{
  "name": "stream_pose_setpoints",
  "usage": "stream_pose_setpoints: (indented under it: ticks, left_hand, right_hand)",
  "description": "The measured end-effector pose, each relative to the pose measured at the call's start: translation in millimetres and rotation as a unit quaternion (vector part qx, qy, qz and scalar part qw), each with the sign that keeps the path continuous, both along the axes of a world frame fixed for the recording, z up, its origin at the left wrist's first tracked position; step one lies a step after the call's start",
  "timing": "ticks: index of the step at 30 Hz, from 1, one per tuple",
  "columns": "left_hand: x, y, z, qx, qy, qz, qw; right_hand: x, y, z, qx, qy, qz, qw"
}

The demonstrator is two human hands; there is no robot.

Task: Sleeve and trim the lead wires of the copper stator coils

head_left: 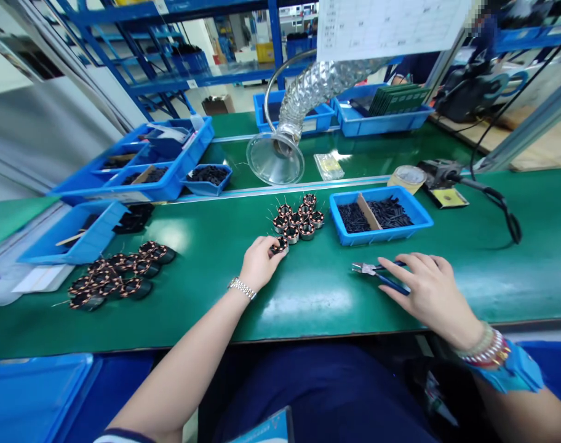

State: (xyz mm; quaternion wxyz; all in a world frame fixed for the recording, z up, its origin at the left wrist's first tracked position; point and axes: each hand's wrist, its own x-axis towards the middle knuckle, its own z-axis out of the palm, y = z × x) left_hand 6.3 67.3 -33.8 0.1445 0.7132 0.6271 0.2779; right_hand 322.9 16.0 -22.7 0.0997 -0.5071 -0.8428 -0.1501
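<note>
My left hand point(261, 263) is closed with its fingertips on a copper-wound ring coil point(280, 247) at the near end of a small cluster. Several similar coils point(295, 220) stand packed together just beyond it, thin wire ends sticking up. My right hand point(423, 289) has its thumb and fingers around the dark blue handles of a pair of pliers point(366, 269). The pliers' jaws point left, low over the green table, with the handles spread. How firmly the hand grips them is hard to see.
A blue divided tray point(382, 239) of short black pieces sits beyond the pliers. More coils point(109, 280) lie at left beside blue bins point(84, 237). A clear extraction hood point(275, 161) on a silver duct hangs behind the cluster. At right are a tape roll point(407, 177) and a cable point(493, 197).
</note>
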Motion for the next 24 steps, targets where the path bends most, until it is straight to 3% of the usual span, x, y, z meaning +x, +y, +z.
stream_pose_setpoints:
  ticks: [5, 9, 11, 13, 15, 20, 24]
  left_hand:
    - [1.9, 26.6, 2.3, 0.006, -0.008, 0.019, 1.0]
    - [14.4, 6.1, 11.5, 0.101, 0.028, 0.044, 0.994]
    - [26.6, -14.3, 14.5, 0.158, 0.06, -0.029, 0.985]
    - [41.8, -34.6, 14.7, 0.139, 0.074, -0.169, 0.973]
    - [56.0, -49.2, 12.4, 0.116, 0.102, -0.25, 0.956]
    - [67.3, -54.8, 5.6, 0.104, 0.123, -0.251, 0.954]
    - [58.0, -50.0, 4.5, 0.08, 0.08, -0.249, 0.962]
  right_hand:
    - [19.3, 2.9, -7.6, 0.021, -0.012, -0.018, 1.0]
    - [11.7, 0.3, -1.6, 0.004, 0.0, -0.007, 1.0]
    - [1.7, -1.7, 3.6, -0.01, 0.012, 0.01, 1.0]
    - [-9.9, -3.7, 8.7, -0.022, 0.021, 0.025, 0.999]
    - [-20.8, -5.6, 13.1, -0.029, 0.028, 0.037, 0.999]
    - [-31.9, -10.0, 18.7, -0.03, 0.032, 0.07, 0.997]
    - [-11.6, -5.1, 10.4, -0.013, 0.015, 0.038, 0.999]
